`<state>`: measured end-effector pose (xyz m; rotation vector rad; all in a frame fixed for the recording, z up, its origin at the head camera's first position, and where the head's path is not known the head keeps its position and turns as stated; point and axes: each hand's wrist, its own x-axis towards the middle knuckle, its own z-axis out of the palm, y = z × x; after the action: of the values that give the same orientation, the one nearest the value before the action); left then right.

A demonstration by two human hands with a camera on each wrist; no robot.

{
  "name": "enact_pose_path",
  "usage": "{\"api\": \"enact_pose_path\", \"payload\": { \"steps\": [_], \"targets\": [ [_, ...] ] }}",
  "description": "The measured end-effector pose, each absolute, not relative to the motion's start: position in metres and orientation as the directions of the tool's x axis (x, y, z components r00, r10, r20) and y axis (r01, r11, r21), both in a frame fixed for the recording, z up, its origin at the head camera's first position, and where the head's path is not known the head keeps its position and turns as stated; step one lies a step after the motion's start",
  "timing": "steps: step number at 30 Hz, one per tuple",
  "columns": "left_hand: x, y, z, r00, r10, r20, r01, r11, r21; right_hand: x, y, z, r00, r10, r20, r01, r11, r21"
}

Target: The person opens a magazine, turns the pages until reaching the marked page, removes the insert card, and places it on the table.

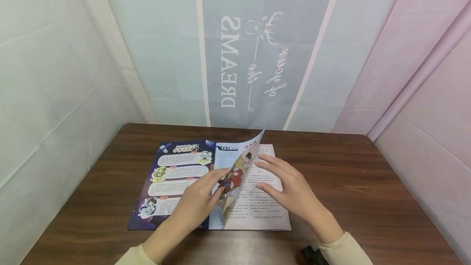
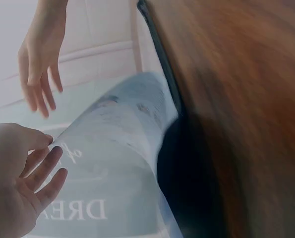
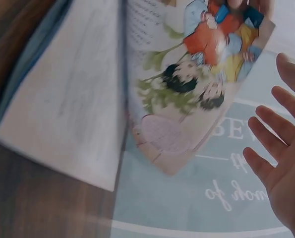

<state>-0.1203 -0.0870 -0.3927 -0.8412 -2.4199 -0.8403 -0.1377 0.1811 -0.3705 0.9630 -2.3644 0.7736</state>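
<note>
An open magazine (image 1: 268, 216) lies on the brown table, its left side a dark purple page with cartoon figures and text boxes. One illustrated page (image 1: 237, 179) stands raised and curved near the middle. My left hand (image 1: 198, 195) pinches that page's edge between thumb and fingers, as the left wrist view also shows. Over the right-hand text page, my right hand (image 1: 288, 183) has its fingers spread and holds nothing. In the right wrist view the right hand (image 3: 281, 134) is apart from the raised page (image 3: 206, 74), which shows drawn children and green leaves.
The dark wood table (image 1: 353, 183) extends on both sides of the magazine. A small black object (image 1: 312, 254) sits by the right sleeve at the front edge. Behind the table hangs a pale curtain (image 1: 176, 52) with mirrored lettering.
</note>
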Motion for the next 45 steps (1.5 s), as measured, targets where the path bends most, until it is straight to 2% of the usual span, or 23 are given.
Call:
{"api": "enact_pose_path", "payload": {
  "steps": [12,22,30,38,45],
  "targets": [
    [-0.117,-0.130,-0.405,-0.845,0.293,0.447,0.499,0.731,0.464,-0.129,0.204,-0.392,-0.751,-0.499,0.432,-0.653,0.656,-0.379],
    [-0.114,-0.170,-0.411,-0.859,0.282,0.428,0.465,0.781,0.417,-0.124,0.224,-0.408,-0.777,-0.548,0.310,-0.629,0.690,-0.358],
    [-0.110,-0.198,-0.411,-0.883,0.231,0.408,0.406,0.811,0.422,-0.119,0.234,-0.415,-0.811,-0.569,0.138,-0.573,0.723,-0.387],
    [-0.105,-0.221,-0.421,-0.910,0.254,0.328,0.377,0.837,0.396,-0.118,0.241,-0.422,-0.804,-0.588,0.089,-0.574,0.729,-0.372],
    [-0.100,-0.236,-0.429,-0.912,0.319,0.258,0.399,0.839,0.370,-0.119,0.246,-0.426,-0.805,-0.590,0.064,-0.570,0.740,-0.357]
  ]
}}
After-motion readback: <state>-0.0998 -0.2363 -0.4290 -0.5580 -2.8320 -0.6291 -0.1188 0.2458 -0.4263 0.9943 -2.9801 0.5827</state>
